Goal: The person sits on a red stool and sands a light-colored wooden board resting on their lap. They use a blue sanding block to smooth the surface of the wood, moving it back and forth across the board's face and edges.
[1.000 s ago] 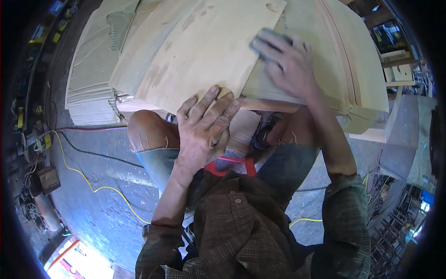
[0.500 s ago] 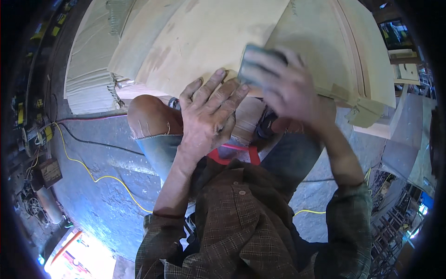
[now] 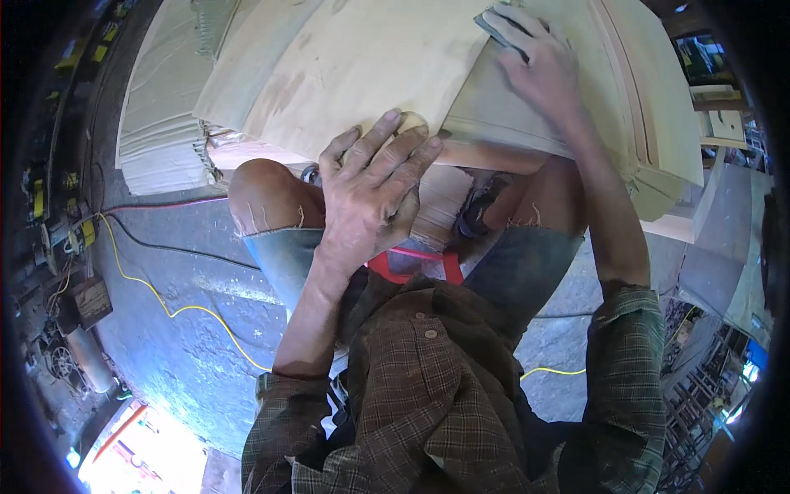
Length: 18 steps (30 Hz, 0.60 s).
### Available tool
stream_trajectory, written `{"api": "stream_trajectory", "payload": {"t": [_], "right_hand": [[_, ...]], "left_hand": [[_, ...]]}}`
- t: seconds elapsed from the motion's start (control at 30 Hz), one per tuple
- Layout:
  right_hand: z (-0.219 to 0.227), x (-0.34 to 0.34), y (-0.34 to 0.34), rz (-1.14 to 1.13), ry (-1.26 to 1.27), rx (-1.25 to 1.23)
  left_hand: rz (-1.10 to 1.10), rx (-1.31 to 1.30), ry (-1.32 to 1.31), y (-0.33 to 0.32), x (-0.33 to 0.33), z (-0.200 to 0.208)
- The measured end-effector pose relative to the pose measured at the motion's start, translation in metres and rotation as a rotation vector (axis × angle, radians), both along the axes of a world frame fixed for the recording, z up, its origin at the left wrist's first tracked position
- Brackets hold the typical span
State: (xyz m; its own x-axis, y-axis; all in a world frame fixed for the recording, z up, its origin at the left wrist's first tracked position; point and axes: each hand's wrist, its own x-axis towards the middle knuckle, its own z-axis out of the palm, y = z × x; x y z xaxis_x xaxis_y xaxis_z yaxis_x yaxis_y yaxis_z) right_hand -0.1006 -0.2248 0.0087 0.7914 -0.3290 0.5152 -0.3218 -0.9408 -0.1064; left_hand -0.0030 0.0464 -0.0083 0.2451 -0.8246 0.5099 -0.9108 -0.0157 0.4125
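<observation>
A pale wooden board (image 3: 362,66) lies across the work surface in front of my knees. My left hand (image 3: 370,185) rests on its near edge with the fingers spread, holding nothing. Farther off, at the board's right edge, my right hand (image 3: 539,66) is closed over a dark sanding block (image 3: 491,26), whose underside is hidden. To the right of that edge lies another wooden panel (image 3: 539,99).
Folded cardboard (image 3: 160,160) lies at the left beside the board. On the floor, a yellow cord (image 3: 193,313) and a dark cable (image 3: 177,247) run left of my legs. Wooden pieces (image 3: 724,123) stand at the far right, near stacked metal parts (image 3: 691,403).
My right hand has moved away from me and to the right with the sanding block, from beside my left hand to farther along the board's edge. My left hand has stayed almost still.
</observation>
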Motion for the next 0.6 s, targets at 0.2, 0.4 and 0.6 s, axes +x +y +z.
{"api": "stream_trajectory", "payload": {"t": [0.2,0.4,0.6], "right_hand": [[0.009,-0.024,0.09,0.361,0.104,0.074],[0.011,0.004,-0.018,0.171,-0.032,-0.072],[0.04,-0.053,0.134,0.61,0.284,0.217]], "left_hand": [[0.012,0.031,-0.032,0.006,0.001,0.0],[-0.043,0.023,0.014,0.0,-0.001,0.01],[-0.095,-0.012,0.606,0.03,0.017,0.034]]}}
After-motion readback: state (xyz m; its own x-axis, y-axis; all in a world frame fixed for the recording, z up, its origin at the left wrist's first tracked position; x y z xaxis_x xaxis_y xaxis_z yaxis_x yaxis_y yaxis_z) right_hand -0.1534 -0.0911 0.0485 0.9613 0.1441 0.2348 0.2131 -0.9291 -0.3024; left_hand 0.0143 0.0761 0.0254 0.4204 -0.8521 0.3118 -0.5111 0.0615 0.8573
